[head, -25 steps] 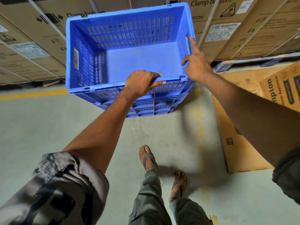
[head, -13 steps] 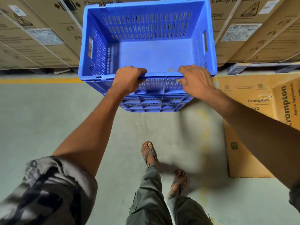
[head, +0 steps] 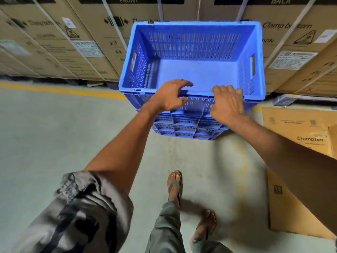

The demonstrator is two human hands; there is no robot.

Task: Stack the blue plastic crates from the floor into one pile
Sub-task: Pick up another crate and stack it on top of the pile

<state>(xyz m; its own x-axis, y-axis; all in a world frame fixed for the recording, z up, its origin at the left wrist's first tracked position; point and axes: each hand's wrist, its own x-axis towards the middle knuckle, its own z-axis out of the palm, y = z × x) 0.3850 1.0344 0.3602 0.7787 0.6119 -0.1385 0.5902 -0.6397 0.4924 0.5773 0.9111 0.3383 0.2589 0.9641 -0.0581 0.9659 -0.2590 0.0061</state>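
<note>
A pile of blue plastic crates (head: 184, 129) stands on the grey floor in front of me, against a wall of cartons. The top crate (head: 197, 70) is empty, with slotted walls and handle holes at both ends. My left hand (head: 168, 96) hovers at the middle of its near rim, fingers spread and thumb apart from the plastic. Just to its right, my right hand (head: 227, 103) has loosely bent fingers with the tips at the same rim and the thumb off the wall. Neither hand is clamped on the crate.
Tall strapped cardboard cartons (head: 78, 39) line the wall behind the pile. A flattened Crompton carton (head: 291, 136) lies on the floor to the right. A yellow floor line (head: 60, 90) runs along the left. My sandalled feet (head: 175, 183) stand behind the pile.
Both hands gripped the top crate's near rim earlier. The crate has come down onto the pile, and both hands have loosened with fingers lifting off the rim.
</note>
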